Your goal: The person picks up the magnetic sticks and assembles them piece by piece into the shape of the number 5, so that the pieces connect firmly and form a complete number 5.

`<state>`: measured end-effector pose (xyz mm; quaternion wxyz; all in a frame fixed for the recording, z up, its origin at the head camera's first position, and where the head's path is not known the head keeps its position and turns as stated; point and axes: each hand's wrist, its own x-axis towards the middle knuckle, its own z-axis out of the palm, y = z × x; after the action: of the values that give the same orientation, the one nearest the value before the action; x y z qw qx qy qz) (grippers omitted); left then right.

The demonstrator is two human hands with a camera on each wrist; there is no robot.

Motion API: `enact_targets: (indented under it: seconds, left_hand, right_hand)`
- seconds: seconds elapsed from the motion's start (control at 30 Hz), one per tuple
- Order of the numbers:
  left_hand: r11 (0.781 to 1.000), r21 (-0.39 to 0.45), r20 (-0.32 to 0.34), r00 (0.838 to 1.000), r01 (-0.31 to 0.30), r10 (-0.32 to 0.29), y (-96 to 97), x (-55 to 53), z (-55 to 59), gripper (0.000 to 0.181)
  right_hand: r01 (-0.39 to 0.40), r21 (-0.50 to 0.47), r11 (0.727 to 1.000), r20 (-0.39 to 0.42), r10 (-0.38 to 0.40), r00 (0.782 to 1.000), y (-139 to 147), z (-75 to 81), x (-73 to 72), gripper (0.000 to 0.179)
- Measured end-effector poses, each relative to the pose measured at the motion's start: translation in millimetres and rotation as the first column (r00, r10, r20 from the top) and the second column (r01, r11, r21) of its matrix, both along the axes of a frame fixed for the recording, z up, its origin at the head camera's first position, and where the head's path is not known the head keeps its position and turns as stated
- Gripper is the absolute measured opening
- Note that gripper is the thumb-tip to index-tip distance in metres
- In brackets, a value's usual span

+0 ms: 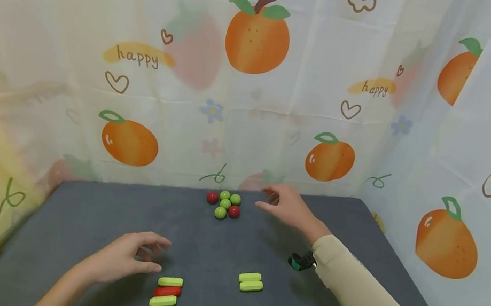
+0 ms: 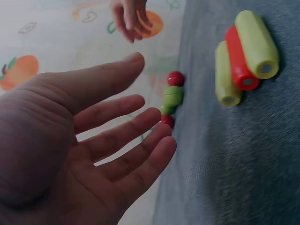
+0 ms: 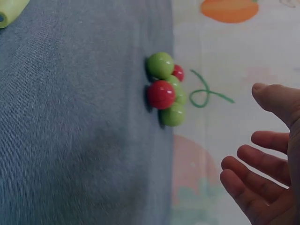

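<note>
My left hand [image 1: 130, 258] hovers over the table, fingers relaxed and holding nothing. Just to its right lie two yellow-green rods [image 1: 163, 301] with a red rod [image 1: 167, 291] between them, side by side; the left wrist view shows small grey discs in their ends. My right hand [image 1: 290, 206] hangs loosely curled near the back edge, also holding nothing. Left of it sits a cluster of shiny balls, several green balls [image 1: 220, 212] and two red balls [image 1: 234, 211]. In the right wrist view the fingers [image 3: 262, 168] are spread apart from the cluster.
Two more yellow-green rods [image 1: 251, 282] lie together at the middle of the dark grey table [image 1: 210, 244]. A black and green band [image 1: 302, 261] is at the right wrist. Fruit-printed curtains [image 1: 255, 95] stand along the back and sides of the table.
</note>
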<state>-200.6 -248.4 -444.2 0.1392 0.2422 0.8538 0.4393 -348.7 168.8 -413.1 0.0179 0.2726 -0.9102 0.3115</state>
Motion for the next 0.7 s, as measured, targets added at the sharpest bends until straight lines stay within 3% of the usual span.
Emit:
enact_targets:
  seconds: [0.2,0.4,0.7]
  left_hand:
    - [0.998,-0.028,0.036,0.998,0.061,-0.060,7.5,-8.0,-16.7,0.042]
    - [0.992,-0.041,0.082,0.990,0.119,-0.116,14.3,-10.5,-23.7,0.031]
    - [0.986,-0.086,0.101,0.986,0.143,-0.134,16.8,-11.1,-28.1,0.023]
  right_hand:
    - [0.001,0.007,1.000,0.066,-0.002,0.998,-19,-16.9,-14.8,0.049]
    - [-0.013,0.043,0.999,0.118,0.008,0.993,-39,-33.8,-23.1,0.050]
    - [-0.002,0.099,0.995,0.121,-0.010,0.993,-59,-54.5,-29.4,0.048]
